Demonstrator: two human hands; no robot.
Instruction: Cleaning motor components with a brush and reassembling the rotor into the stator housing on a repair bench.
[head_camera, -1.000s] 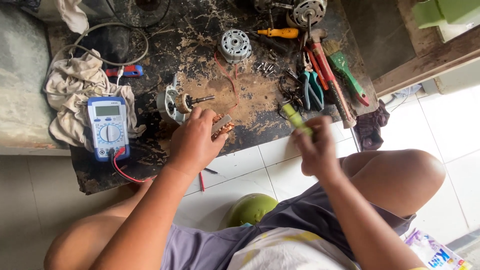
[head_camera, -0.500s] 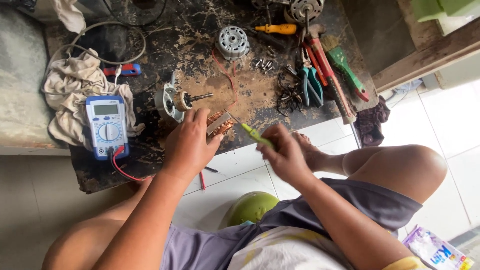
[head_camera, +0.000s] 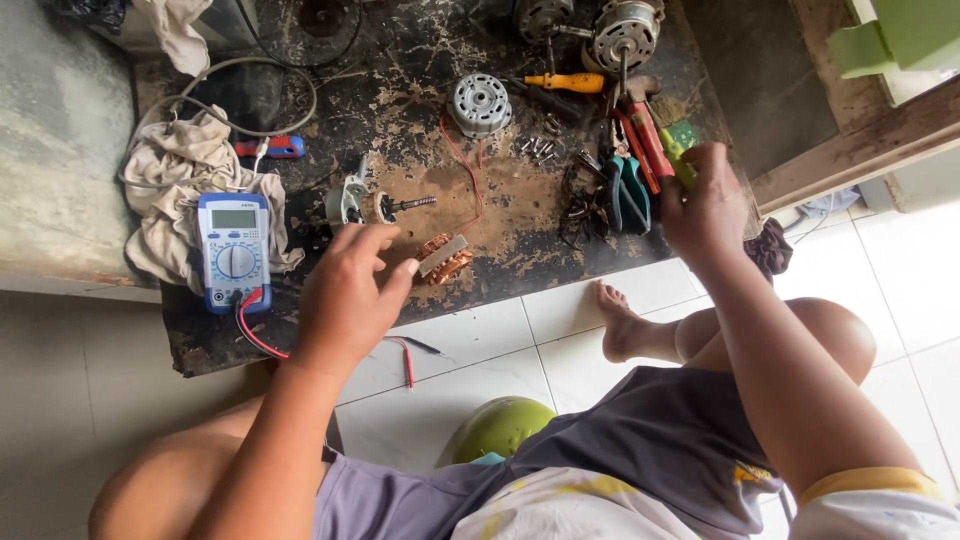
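Head view, and I'm looking down on a scarred dark board (head_camera: 300, 340) laid on the tile floor. My left hand (head_camera: 345, 300) hovers at the board's near edge, fingers loosely curled and open, gripping nothing; its fingertips sit just beside the copper coil (head_camera: 442, 258), which rests on the board with a pale strip across it and a thin red lead (head_camera: 462, 170) running up toward the round grey motor part (head_camera: 479, 104). Whether a finger actually touches the coil, I can't tell.

My right hand (head_camera: 705, 205) is out at the far right, closed around a green-handled tool (head_camera: 680, 150), right among the pliers (head_camera: 625, 190) and the red-handled tools.

As for progress, I judge the motor is well stripped: the coil is out, a shaft piece (head_camera: 375, 205) lies apart, loose screws (head_camera: 540, 148) are scattered near the grey part, and another motor (head_camera: 622, 30) sits at the top edge. The meter (head_camera: 233, 250) rests on a rag (head_camera: 175, 190), its red probe wire (head_camera: 265, 335) trailing off the board's edge, with no probe on the coil. So teardown looks done; work on the coil looks in hand, and reassembly looks wholly ahead. A yellow screwdriver (head_camera: 565, 82) lies unused up top.
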